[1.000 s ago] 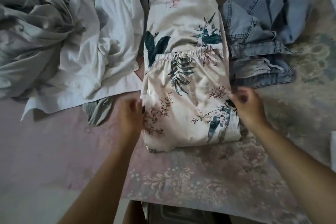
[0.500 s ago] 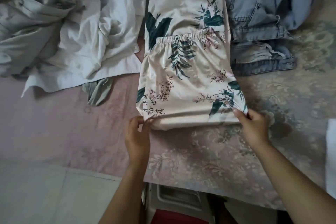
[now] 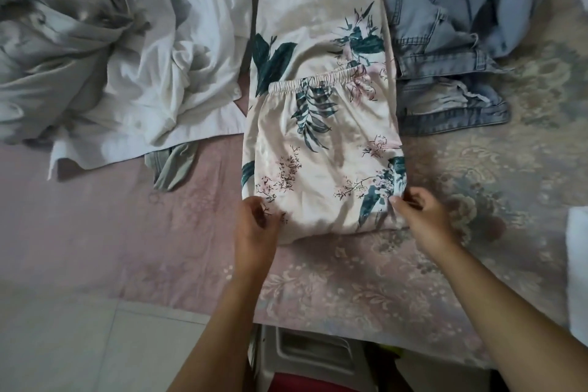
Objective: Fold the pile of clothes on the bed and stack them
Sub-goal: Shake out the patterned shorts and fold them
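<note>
Where the pink flowery bed cover (image 3: 95, 232) meets the pale floor (image 3: 63, 344), the leafy pants (image 3: 321, 137) lie long-ways, pointing away. Left hand (image 3: 254, 226) and right hand (image 3: 420, 216) pinch the near corners.

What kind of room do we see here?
Probably a bedroom at home: a bed with a floral cover, loose clothes piled on it, folded jeans beside satin floral pyjamas, and a tiled floor.
</note>
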`<state>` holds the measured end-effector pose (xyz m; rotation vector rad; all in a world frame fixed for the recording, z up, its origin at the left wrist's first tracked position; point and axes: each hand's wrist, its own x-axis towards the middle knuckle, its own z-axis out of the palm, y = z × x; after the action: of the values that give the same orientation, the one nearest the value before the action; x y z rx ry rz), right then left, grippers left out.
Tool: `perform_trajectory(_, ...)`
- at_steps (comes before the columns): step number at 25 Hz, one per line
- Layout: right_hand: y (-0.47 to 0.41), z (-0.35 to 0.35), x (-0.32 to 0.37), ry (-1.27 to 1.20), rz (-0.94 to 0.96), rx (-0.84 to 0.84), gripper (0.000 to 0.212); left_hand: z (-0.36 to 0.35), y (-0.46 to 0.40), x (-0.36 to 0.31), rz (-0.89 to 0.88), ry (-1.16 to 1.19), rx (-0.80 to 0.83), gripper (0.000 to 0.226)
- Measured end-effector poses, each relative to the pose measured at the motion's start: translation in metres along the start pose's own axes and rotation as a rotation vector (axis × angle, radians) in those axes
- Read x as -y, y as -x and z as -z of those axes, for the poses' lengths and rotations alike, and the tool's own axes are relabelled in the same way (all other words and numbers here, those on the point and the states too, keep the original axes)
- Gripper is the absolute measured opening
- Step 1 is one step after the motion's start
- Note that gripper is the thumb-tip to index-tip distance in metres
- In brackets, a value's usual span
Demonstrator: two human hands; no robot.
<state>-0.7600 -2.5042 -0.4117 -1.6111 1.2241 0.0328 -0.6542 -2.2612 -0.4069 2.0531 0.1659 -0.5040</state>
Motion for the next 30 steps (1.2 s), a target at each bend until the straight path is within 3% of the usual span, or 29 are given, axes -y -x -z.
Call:
perform_trajectory(3,-0.004,-0.006,0.007,-0.01,-0.121,0.017,0.029,-0.011,-0.004,-0.004,0.217,0.208,0.005,0.037)
perform_trajectory(5,-0.009,-0.007,0.009,0.087,-0.15,0.071,0.024,-0.017,-0.01,-0.005,0.204,0.138,0.018,0.023)
perform_trajectory(6,-0.012,-0.008,0.007,0.097,-0.134,0.072,0.02,-0.018,-0.011,-0.008,0.056,-0.035,-0.012,0.017)
perform_trajectory(8,-0.014,-0.011,0.007,0.075,-0.048,0.006,0.011,-0.025,-0.011,-0.005,-0.425,-0.379,-0.094,0.019)
perform_trajectory(9,-0.013,-0.011,0.008,0.097,0.027,-0.036,0.013,-0.026,-0.013,0.0,-0.572,-0.437,-0.076,0.023)
perform_trajectory(10,-0.013,-0.01,0.006,0.131,0.119,-0.062,0.014,-0.026,-0.013,0.005,-0.612,-0.406,-0.006,0.03)
perform_trajectory(11,-0.011,-0.01,0.008,0.176,0.184,-0.076,0.012,-0.025,-0.012,0.008,-0.532,-0.3,0.086,0.037)
perform_trajectory(13,-0.005,-0.011,0.015,0.141,0.218,-0.016,0.003,-0.016,-0.009,0.011,-0.167,0.021,0.188,0.048)
perform_trajectory(15,-0.004,-0.015,0.017,0.084,0.127,0.037,0.019,-0.008,-0.011,0.015,0.134,0.266,0.184,0.04)
perform_trajectory(17,-0.009,-0.017,0.015,0.114,-0.015,0.027,0.038,0.001,-0.017,0.016,0.259,0.332,0.189,0.029)
perform_trajectory(19,-0.014,-0.015,0.011,0.202,-0.129,0.064,0.039,0.01,-0.02,0.019,0.289,0.283,0.258,0.026)
perform_trajectory(22,-0.019,-0.007,-0.001,0.366,-0.218,0.229,0.044,0.019,-0.021,0.021,0.175,-0.006,0.391,0.023)
perform_trajectory(24,-0.021,-0.002,-0.006,0.327,-0.172,0.234,0.057,0.021,-0.023,0.024,0.056,0.005,0.35,0.026)
perform_trajectory(27,-0.02,0.006,-0.007,0.134,-0.104,0.155,0.049,0.029,-0.03,0.031,0.021,0.065,0.274,0.025)
perform_trajectory(30,-0.014,0.012,-0.016,0.243,-0.109,0.348,0.043,0.03,-0.028,0.041,0.064,-0.092,0.366,0.028)
